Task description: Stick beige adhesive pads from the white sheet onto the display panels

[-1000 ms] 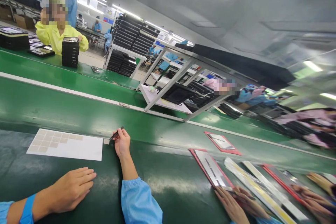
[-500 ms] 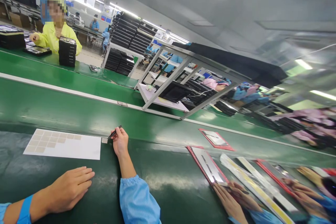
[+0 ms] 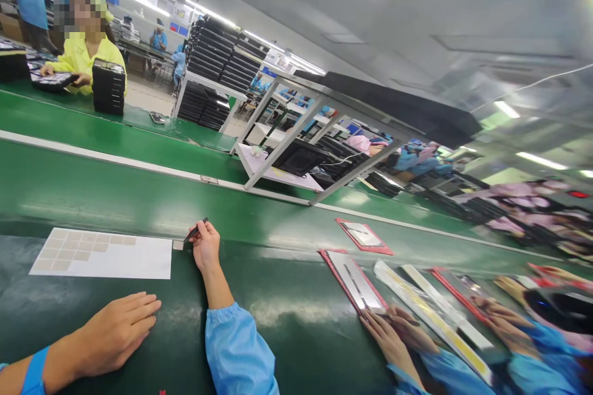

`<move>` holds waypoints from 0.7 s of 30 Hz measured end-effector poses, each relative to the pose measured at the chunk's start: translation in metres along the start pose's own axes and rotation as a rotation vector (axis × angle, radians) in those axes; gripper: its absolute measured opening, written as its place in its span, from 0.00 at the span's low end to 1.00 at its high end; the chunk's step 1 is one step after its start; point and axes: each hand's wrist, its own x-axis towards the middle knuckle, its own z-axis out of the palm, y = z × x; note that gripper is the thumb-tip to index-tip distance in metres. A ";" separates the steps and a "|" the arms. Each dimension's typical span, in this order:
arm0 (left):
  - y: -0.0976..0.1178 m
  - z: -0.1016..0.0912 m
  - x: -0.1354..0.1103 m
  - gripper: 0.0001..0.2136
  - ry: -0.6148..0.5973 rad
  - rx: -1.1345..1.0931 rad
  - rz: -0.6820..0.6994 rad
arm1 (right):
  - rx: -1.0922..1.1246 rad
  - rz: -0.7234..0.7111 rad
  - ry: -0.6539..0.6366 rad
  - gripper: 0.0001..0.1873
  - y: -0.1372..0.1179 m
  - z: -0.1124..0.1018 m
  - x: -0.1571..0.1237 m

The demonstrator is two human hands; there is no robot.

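Note:
My right hand (image 3: 206, 248) is closed around black tweezers (image 3: 195, 230), pinched between thumb and fingers. By the tweezer tips is a small beige square (image 3: 178, 245), just off the right edge of a white sheet (image 3: 139, 262); whether the tips grip it cannot be made out. Rows of similar beige squares cover the left and upper part of that sheet. My left hand (image 3: 115, 332), open with fingers stretched out and side by side, rests palm down on the dark green worktop below the sheet. It holds nothing.
Co-workers' hands (image 3: 389, 330) work at the right beside red-edged plates (image 3: 354, 278) and a long yellow-and-white strip (image 3: 430, 318). Across a white rail (image 3: 139, 166) stand a metal rack (image 3: 282, 129) and a black tray stack (image 3: 109, 87), near a person in yellow (image 3: 76, 55).
The whole view has shifted slightly, so things sit further left. Both my hands keep their poses. The person in yellow has lowered a raised hand to a black tray.

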 end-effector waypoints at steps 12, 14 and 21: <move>-0.002 0.002 0.000 0.15 0.024 -0.015 0.001 | -0.009 -0.006 0.000 0.19 -0.002 0.002 0.000; -0.002 0.001 0.001 0.15 0.022 -0.008 0.003 | -0.012 -0.004 0.004 0.19 -0.002 0.002 0.000; -0.002 0.002 -0.001 0.14 0.024 -0.022 -0.012 | -0.016 -0.004 0.001 0.21 -0.003 0.003 0.000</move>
